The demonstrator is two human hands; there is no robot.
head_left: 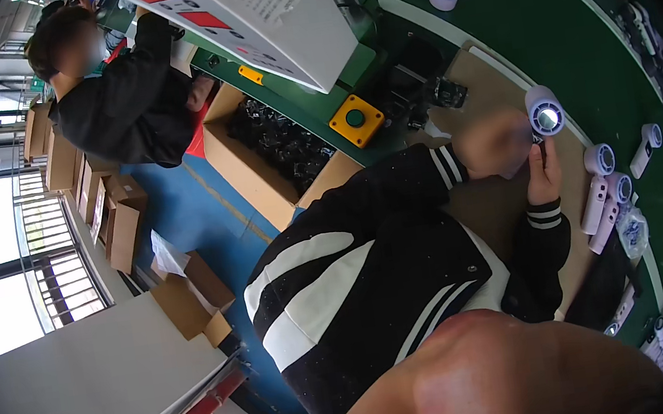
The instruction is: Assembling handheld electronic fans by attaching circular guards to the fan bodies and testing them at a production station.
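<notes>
"Fingers [537,159] of the right hand [546,180] seem to pinch the lavender, round-headed plastic fan [544,108] over the flat tan board's [571,162] right edge; blurred left hand [494,142], can't tell."

"Inspecting it, perhaps?"

"Likely; next calls for turning it steadily."

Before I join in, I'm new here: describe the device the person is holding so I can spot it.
Find the green bench, then the tan board on it. There, the striped-cuffed right hand holds a pale, round-headed device; nearby lookalikes lie unheld.
</notes>
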